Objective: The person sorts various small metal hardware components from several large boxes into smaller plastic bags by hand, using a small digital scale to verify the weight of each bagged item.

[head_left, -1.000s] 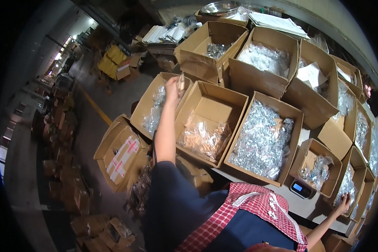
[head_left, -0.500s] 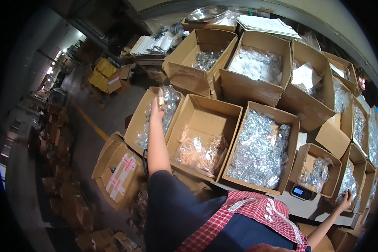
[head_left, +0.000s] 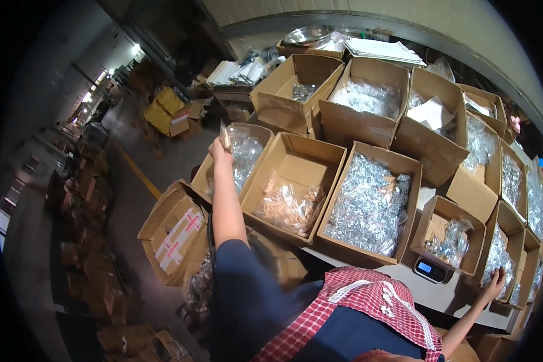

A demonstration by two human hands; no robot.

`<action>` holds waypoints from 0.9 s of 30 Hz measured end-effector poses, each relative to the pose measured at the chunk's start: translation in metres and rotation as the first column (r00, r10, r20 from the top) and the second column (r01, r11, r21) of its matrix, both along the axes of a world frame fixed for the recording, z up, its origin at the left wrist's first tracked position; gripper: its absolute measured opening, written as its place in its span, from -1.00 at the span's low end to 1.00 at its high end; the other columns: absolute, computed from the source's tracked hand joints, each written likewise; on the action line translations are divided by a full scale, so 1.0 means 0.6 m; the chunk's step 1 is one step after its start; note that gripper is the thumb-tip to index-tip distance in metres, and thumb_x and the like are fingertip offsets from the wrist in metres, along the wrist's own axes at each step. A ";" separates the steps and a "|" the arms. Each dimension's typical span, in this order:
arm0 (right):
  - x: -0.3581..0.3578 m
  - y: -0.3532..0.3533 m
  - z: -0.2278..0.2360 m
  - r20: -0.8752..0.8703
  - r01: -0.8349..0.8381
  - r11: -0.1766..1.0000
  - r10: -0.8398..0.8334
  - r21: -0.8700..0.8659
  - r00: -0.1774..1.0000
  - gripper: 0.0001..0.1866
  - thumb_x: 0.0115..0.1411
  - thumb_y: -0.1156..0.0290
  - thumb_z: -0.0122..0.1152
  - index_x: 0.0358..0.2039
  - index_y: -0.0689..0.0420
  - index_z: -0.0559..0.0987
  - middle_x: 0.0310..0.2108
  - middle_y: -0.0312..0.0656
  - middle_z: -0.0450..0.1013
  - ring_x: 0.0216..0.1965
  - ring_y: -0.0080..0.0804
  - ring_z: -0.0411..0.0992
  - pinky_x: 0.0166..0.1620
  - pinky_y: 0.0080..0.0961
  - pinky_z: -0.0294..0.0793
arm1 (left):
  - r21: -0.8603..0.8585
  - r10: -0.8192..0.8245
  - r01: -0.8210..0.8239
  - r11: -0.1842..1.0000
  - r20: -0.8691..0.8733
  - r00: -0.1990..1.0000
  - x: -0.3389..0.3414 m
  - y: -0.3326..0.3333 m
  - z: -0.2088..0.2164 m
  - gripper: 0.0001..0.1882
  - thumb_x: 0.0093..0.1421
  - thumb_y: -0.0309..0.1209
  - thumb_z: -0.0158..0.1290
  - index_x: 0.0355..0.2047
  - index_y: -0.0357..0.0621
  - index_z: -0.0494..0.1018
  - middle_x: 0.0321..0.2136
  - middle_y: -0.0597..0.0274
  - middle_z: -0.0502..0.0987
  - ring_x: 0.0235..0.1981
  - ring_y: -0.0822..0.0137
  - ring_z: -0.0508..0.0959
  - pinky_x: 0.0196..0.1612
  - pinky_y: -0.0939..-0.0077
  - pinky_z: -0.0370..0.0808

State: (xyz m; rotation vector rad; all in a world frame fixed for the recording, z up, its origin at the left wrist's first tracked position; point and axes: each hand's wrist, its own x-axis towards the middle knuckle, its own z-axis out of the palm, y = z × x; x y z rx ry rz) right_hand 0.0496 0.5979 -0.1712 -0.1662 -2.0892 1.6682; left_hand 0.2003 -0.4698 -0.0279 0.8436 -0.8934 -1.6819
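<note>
My left hand [head_left: 220, 150] is stretched out over a carton of clear bags [head_left: 245, 154] at the left end of the front row. Its fingers are closed on a small clear bag of tan pieces [head_left: 225, 138], held upright. At the far right, my right hand [head_left: 495, 284] reaches to the near end of a carton, fingers a little apart against shiny bags of metal parts [head_left: 499, 258]. Between my arms stand a carton with bagged tan pieces [head_left: 291, 204], a carton full of bagged silvery hardware [head_left: 370, 205] and a small carton with mixed bags [head_left: 450, 240].
A scale with a lit display [head_left: 429, 269] sits under the small carton. Taller open cartons [head_left: 359, 123] line the back, beside stacked papers [head_left: 385, 50] and a metal bowl [head_left: 308, 36]. A taped carton [head_left: 178, 241] stands lower left, near the aisle floor [head_left: 123, 187].
My view has shifted slightly. The left hand has turned, still holding the small bag, and sits nearer the carton's outer edge. My right hand stays at the right-hand bags.
</note>
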 end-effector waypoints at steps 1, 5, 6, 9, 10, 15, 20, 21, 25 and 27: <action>0.008 0.001 0.007 -0.002 0.004 1.000 -0.004 0.004 1.000 -0.67 0.35 0.39 0.00 0.06 0.28 0.41 0.00 -0.15 0.39 -0.06 -0.43 0.42 -0.02 -0.52 0.45 | 0.048 0.022 -0.022 0.999 0.001 1.000 0.000 0.014 0.008 -0.93 0.07 -0.54 0.02 -0.47 -0.29 0.47 -0.61 0.14 0.49 -0.75 0.33 0.42 -0.76 0.43 0.27; 0.002 -0.027 0.008 0.009 0.026 0.999 -0.026 0.030 1.000 -0.70 0.33 0.40 0.02 0.02 0.24 0.46 -0.05 -0.19 0.43 -0.11 -0.46 0.44 -0.02 -0.51 0.44 | 0.130 -0.426 0.440 0.889 -0.120 0.897 0.050 0.015 0.039 -0.79 0.24 -0.28 0.04 -0.38 -0.19 0.48 -0.84 0.55 0.15 -0.83 0.52 0.06 -0.71 0.57 0.01; 0.004 -0.028 0.012 0.024 0.059 0.996 -0.061 0.065 0.998 -0.71 0.32 0.40 0.02 0.00 0.24 0.48 -0.07 -0.20 0.45 -0.13 -0.47 0.44 -0.03 -0.52 0.44 | 0.119 -0.533 0.575 0.809 -0.263 0.804 0.037 0.035 0.048 -0.77 0.27 -0.27 0.01 -0.37 -0.19 0.48 -0.85 0.55 0.14 -0.83 0.52 0.06 -0.70 0.57 0.03; 0.009 -0.032 0.028 0.058 0.112 0.985 -0.120 0.129 0.991 -0.71 0.26 0.44 0.05 -0.03 0.27 0.50 -0.12 -0.17 0.48 -0.15 -0.43 0.43 -0.08 -0.53 0.43 | 0.102 -0.681 0.820 0.563 -0.506 0.530 -0.023 0.137 0.107 -0.68 0.37 -0.32 -0.17 -0.48 -0.19 0.44 -0.86 0.50 0.16 -0.80 0.51 0.07 -0.67 0.59 0.05; 0.010 -0.039 0.031 0.068 0.121 0.981 -0.132 0.151 0.989 -0.70 0.25 0.43 0.06 -0.04 0.27 0.50 -0.12 -0.16 0.48 -0.15 -0.42 0.43 -0.07 -0.52 0.43 | 0.041 -0.726 0.888 0.457 -0.559 0.400 -0.046 0.166 0.113 -0.69 0.37 -0.32 -0.17 -0.41 -0.22 0.46 -0.85 0.50 0.17 -0.80 0.51 0.08 -0.66 0.59 0.06; 0.031 -0.069 0.065 0.029 0.184 0.910 -0.209 0.371 0.978 -0.73 0.22 0.42 0.05 -0.12 0.28 0.53 -0.24 -0.16 0.51 -0.25 -0.44 0.44 -0.15 -0.52 0.43 | -0.052 -0.776 0.995 0.090 -0.630 0.038 -0.184 0.430 0.147 -0.69 0.37 -0.32 -0.17 -0.29 -0.32 0.46 -0.83 0.47 0.18 -0.77 0.52 0.12 -0.64 0.61 0.11; 0.037 -0.143 0.110 -0.033 0.262 0.887 -0.270 0.381 0.962 -0.80 0.17 0.46 0.08 -0.23 0.27 0.56 -0.38 -0.18 0.54 -0.35 -0.45 0.47 -0.22 -0.53 0.44 | -0.102 -0.762 0.960 -0.260 -0.588 -0.269 -0.287 0.715 0.091 -0.63 0.30 -0.25 -0.06 -0.10 -0.36 0.42 -0.67 0.47 0.30 -0.67 0.56 0.24 -0.58 0.65 0.19; 0.038 -0.142 0.111 -0.046 0.278 0.889 -0.281 0.364 0.959 -0.80 0.18 0.45 0.07 -0.23 0.26 0.56 -0.39 -0.19 0.54 -0.38 -0.47 0.47 -0.23 -0.53 0.45 | -0.057 -0.782 0.962 -0.268 -0.570 -0.252 -0.300 0.775 0.073 -0.64 0.29 -0.25 -0.05 -0.13 -0.34 0.44 -0.66 0.47 0.30 -0.66 0.57 0.24 -0.57 0.66 0.22; 0.052 -0.150 0.122 -0.090 0.292 0.873 -0.279 0.391 0.956 -0.79 0.14 0.45 0.08 -0.23 0.19 0.59 -0.39 -0.15 0.59 -0.34 -0.43 0.54 -0.22 -0.52 0.48 | 0.015 -0.964 0.984 -0.176 0.200 -0.176 -0.319 0.976 0.014 -0.73 0.27 -0.26 -0.07 -0.27 -0.21 0.51 -0.55 0.34 0.44 -0.57 0.50 0.40 -0.52 0.63 0.35; 0.060 -0.165 0.135 -0.105 0.282 0.872 -0.262 0.400 0.959 -0.77 0.14 0.46 0.06 -0.22 0.19 0.59 -0.37 -0.13 0.59 -0.33 -0.38 0.56 -0.21 -0.50 0.49 | -0.353 -0.638 0.911 -0.212 0.756 0.144 -0.330 1.010 -0.063 -0.67 0.26 -0.29 -0.07 -0.04 -0.11 0.50 -0.36 -0.02 0.54 -0.27 0.03 0.55 -0.11 0.25 0.49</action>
